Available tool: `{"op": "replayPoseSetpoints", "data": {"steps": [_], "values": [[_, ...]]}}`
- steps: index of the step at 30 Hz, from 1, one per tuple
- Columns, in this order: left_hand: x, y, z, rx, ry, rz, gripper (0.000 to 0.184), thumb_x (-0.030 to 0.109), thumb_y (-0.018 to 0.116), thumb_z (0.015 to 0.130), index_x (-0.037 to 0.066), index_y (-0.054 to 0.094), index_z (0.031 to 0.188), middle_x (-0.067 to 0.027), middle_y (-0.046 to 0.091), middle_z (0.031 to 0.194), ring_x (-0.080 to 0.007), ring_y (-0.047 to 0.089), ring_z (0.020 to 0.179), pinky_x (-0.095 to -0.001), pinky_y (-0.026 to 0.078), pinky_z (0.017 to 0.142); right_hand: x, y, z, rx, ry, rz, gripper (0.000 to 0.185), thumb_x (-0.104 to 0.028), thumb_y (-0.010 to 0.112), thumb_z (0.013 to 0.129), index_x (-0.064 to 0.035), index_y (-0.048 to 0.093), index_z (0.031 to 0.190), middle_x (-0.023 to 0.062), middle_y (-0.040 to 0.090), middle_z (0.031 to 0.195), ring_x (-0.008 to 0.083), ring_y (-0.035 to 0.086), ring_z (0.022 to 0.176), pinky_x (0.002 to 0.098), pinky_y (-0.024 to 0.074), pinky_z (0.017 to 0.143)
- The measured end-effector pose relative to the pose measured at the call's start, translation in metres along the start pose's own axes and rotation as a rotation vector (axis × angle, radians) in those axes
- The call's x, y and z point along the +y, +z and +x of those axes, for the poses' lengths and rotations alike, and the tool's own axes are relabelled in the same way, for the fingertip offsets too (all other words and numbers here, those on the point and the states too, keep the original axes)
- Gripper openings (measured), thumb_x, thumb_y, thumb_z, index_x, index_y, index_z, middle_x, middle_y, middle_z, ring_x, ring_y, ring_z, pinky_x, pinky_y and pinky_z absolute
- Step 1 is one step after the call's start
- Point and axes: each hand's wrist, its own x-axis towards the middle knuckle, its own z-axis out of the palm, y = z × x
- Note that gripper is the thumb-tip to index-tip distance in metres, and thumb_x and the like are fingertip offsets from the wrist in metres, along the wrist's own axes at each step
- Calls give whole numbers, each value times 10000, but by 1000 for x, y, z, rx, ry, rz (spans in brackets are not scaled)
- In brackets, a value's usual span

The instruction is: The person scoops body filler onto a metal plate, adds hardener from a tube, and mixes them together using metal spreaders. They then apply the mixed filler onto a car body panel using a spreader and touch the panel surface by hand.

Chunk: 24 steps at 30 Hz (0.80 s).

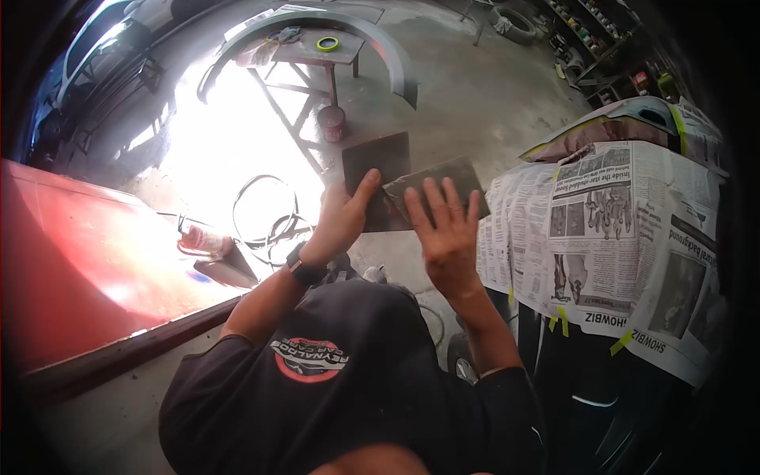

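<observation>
In front of my torso I hold dark, thin, flat sheet material that looks like sandpaper. My left hand [346,218] grips the left dark sandpaper sheet [378,154], with the thumb pressed on its upper face. My right hand [450,245] rests its slightly spread fingers on the right sandpaper piece [459,176], which is tilted and overlaps the left one; its thumb is hidden, apparently underneath. Between them shows a creased edge. I cannot tell whether the two parts are one folded sheet or separate pieces.
Newspaper [602,214] covers a panel at right, held with yellow-green tape. A red panel [95,269] lies at left, near a coiled hose [265,207]. Ahead stands a small table [317,54] with a curved grey trim [388,51] and tape roll [327,44]. A can [332,124] sits below.
</observation>
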Motion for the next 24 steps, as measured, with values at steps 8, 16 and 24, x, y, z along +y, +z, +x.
{"op": "replayPoseSetpoints", "data": {"steps": [8, 16, 24], "values": [[-3, 0, 171, -199, -214, -328, 380, 350, 586, 1044, -1, 629, 1183, -71, 706, 1048, -103, 690, 842, -263, 554, 695, 79, 56, 99, 115, 395, 802, 629, 123, 548, 816, -42, 565, 1422, 174, 577, 1393, 356, 574, 1284, 579, 418, 1067], [47, -20, 346, -413, 21, -119, 415, 359, 576, 1055, -36, 692, 1002, 14, 650, 835, -44, 538, 771, -257, 458, 649, 148, 113, 182, 73, 451, 107, 646, 49, 571, 844, -111, 531, 1468, 178, 520, 1447, 434, 507, 1304, 644, 389, 1069], [61, 13, 423, -475, 174, 56, 452, 346, 532, 1078, -71, 683, 993, 5, 648, 809, -56, 530, 769, -255, 450, 673, 167, 140, 255, -102, 327, 8, 552, -63, 597, 866, -224, 590, 1393, 101, 539, 1441, 360, 497, 1345, 678, 313, 1125]]}}
